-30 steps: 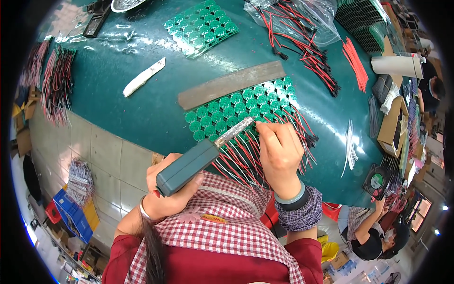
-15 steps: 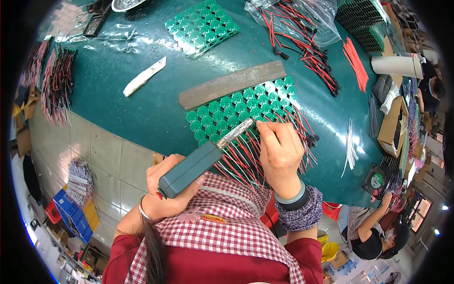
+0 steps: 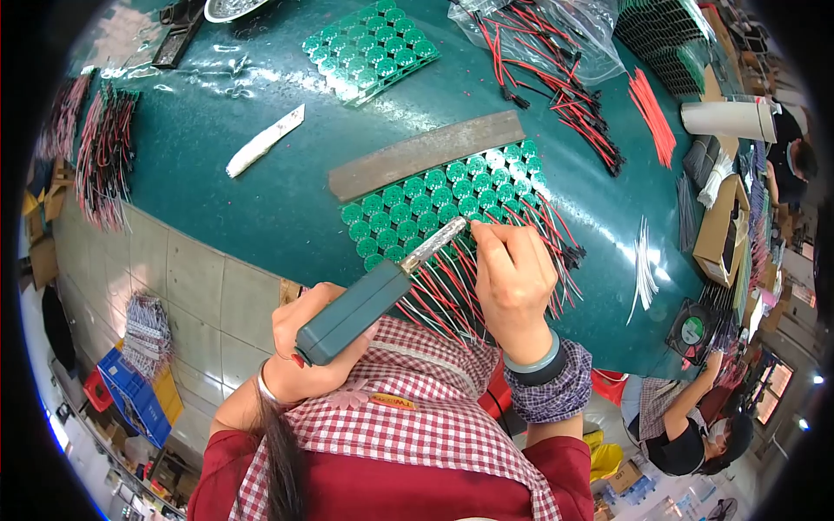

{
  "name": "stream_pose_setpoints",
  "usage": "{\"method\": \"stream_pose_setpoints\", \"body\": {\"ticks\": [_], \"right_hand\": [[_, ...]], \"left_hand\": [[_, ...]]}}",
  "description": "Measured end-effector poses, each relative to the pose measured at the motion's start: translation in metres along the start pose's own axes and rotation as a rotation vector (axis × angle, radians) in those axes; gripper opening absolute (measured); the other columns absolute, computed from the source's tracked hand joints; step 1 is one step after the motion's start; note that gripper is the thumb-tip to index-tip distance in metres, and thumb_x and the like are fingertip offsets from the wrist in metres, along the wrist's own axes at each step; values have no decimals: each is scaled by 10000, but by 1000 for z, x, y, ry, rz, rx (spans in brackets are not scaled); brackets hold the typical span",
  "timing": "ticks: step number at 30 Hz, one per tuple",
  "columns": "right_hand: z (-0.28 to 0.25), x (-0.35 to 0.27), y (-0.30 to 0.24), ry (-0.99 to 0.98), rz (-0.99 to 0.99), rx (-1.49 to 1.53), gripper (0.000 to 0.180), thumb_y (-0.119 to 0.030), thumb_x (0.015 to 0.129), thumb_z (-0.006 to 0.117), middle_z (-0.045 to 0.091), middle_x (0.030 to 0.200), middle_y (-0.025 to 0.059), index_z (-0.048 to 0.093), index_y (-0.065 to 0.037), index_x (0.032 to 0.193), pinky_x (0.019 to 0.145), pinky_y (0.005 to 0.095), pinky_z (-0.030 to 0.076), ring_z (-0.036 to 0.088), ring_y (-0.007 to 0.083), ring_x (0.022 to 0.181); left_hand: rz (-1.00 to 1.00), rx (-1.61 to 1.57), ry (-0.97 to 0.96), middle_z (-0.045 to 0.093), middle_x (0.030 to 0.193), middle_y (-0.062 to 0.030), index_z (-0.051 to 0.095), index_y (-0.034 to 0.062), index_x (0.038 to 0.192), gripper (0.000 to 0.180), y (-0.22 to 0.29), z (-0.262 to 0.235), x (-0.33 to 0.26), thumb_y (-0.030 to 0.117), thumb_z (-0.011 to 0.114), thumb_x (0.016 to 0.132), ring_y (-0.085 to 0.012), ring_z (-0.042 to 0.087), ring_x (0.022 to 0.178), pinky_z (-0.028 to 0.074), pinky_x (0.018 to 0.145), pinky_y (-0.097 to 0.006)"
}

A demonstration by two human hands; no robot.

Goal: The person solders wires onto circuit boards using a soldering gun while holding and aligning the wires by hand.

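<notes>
My left hand (image 3: pixel 306 343) grips a grey-green soldering iron (image 3: pixel 375 295) whose silver tip rests on a green panel of small round circuit boards (image 3: pixel 434 204). Red and black wires (image 3: pixel 452 282) hang from the panel's near edge toward me. My right hand (image 3: pixel 514 278) pinches one thin wire at the panel, right beside the iron's tip. A grey flat metal bar (image 3: pixel 426 154) lies along the panel's far edge on the dark green table (image 3: pixel 226 217).
A second green board panel (image 3: pixel 369 48) lies at the back. A white-handled knife (image 3: pixel 265 141) lies left of the bar. Bags and bundles of red-black wires (image 3: pixel 556 65) sit at back right, more bundles (image 3: pixel 100 148) at left. Another person (image 3: pixel 686 425) sits lower right.
The soldering iron tip and my right hand's fingers have shifted slightly along the panel's near edge. Otherwise the scene is the same.
</notes>
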State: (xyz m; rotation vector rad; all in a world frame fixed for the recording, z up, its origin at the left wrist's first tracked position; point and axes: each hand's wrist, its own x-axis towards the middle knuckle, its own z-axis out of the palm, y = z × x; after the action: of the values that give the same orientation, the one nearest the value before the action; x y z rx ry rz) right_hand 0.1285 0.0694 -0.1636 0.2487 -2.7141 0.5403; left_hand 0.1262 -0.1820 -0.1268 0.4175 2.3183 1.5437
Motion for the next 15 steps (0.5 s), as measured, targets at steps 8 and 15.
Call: {"method": "stream_pose_setpoints", "body": {"ticks": [8,15], "right_hand": [[-1,1,0,-12,-11,0,254,17,727,674,621,839,61,690,-15,978,620,335,472,601,212,732],[-1,1,0,-23,-7,-5,262,11,727,670,623,849,60,689,-15,987,625,334,472,600,210,736]], "left_hand": [[27,12,33,652,797,-99,639,-24,906,215,2,0,1,-24,767,734,-199,650,660,502,598,-287],[19,14,6,662,814,-102,646,-30,924,216,2,-3,-1,-29,763,742,-198,661,669,507,592,-288]]}}
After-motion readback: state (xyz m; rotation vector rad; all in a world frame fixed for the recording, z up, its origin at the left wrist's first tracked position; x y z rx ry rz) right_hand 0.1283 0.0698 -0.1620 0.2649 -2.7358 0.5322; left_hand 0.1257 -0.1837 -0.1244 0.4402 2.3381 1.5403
